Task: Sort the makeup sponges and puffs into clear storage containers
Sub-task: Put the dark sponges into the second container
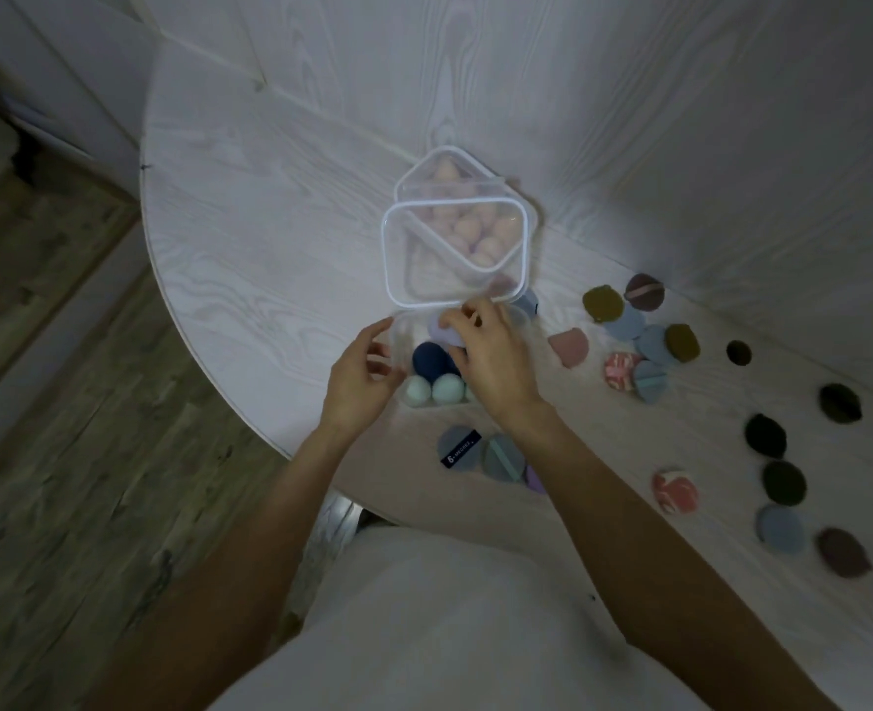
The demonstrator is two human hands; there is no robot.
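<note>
The right hand (490, 361) is pinching a lilac puff (444, 332) over the near clear container (403, 397) holding navy and mint sponges; the left hand (360, 374), fingers loosely spread, is touching that container's left wall.

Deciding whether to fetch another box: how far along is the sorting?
Done: the far container is lidded, full of peach sponges. In hand: the right hand lowers a lilac puff into the near container beside the navy sponge; the left hand steadies it. Left: many loose puffs on the table.
</note>
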